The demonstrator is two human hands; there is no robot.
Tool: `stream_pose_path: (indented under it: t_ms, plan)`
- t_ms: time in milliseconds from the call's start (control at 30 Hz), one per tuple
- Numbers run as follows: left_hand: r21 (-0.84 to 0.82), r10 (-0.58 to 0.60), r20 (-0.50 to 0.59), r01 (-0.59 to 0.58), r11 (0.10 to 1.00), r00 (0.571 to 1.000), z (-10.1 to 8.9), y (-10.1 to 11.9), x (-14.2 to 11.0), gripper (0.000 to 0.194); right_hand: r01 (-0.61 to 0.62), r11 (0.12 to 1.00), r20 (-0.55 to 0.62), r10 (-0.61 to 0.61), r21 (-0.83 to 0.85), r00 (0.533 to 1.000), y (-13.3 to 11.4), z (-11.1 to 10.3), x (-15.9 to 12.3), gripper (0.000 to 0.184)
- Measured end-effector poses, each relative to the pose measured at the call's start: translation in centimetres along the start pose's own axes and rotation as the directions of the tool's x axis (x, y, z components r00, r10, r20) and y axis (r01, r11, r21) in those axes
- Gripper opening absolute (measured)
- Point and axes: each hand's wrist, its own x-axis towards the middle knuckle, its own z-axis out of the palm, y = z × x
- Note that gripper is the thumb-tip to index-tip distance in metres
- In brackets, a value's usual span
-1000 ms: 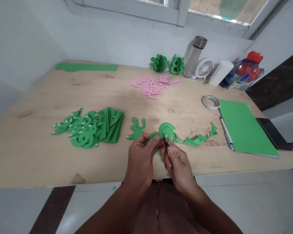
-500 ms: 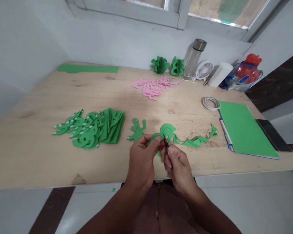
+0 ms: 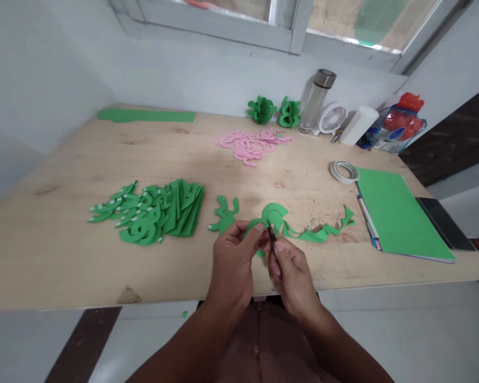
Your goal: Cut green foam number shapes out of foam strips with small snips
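My left hand [image 3: 232,254] pinches a green paper cut-out [image 3: 252,230] just above the near edge of the wooden table [image 3: 64,255]. Close beside it, my right hand [image 3: 291,268] is closed round a small dark tool [image 3: 271,233], its tip against the green paper. Curved green offcuts [image 3: 277,214] and a jagged green strip [image 3: 323,230] lie just beyond my hands. One loose green cut-out [image 3: 224,214] rests to the left of them.
A pile of green cut-outs [image 3: 151,213] lies at the left, pink cut-outs [image 3: 249,143] further back. A tape roll [image 3: 344,171], a green paper pad [image 3: 397,210] and a dark phone [image 3: 443,215] sit at the right. Bottle [image 3: 316,101], small fan [image 3: 332,118], green paper ornaments [image 3: 274,110] and a bag [image 3: 401,125] line the wall.
Both hands stay together over the same green piece; the view has tilted down slightly, so the table sits a little lower in the picture.
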Motion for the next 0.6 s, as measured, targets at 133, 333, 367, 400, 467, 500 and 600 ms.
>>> stream_pose_path:
  t_ms: [133,333,367,400,467,500,600]
  plan:
    - [-0.001,0.004,-0.001,-0.004,1.0,1.0,-0.06,0.03,0.07,0.02,0.01,1.0,-0.003,-0.01,0.002,1.0,0.05,-0.03,0.02,0.039]
    - [0.001,0.01,-0.001,-0.01,1.0,1.0,0.11,0.08,0.01,0.02,0.017,1.0,0.0,-0.017,-0.009,1.0,0.0,-0.02,-0.02,0.041]
    - [0.0,0.012,-0.002,-0.012,1.0,1.0,0.15,0.08,0.0,0.02,0.019,1.0,-0.001,-0.019,-0.011,1.0,0.01,-0.02,-0.02,0.041]
    - [0.0,0.013,-0.004,-0.013,1.0,1.0,0.18,0.08,-0.01,0.02,0.02,1.0,-0.003,-0.02,-0.011,1.0,0.02,-0.01,0.0,0.041]
    - [-0.001,0.011,-0.006,-0.011,1.0,1.0,0.21,0.08,0.0,0.02,0.016,1.0,-0.004,-0.016,-0.008,1.0,0.05,0.01,0.06,0.041]
    - [-0.001,0.008,-0.006,-0.008,1.0,1.0,0.2,0.08,0.01,0.02,0.014,1.0,-0.006,-0.014,-0.007,1.0,0.05,0.02,0.1,0.041]
    - [-0.005,0.004,-0.007,-0.004,1.0,1.0,0.12,0.07,0.03,0.019,-0.008,1.0,-0.01,0.008,-0.002,1.0,0.07,0.05,0.15,0.041]
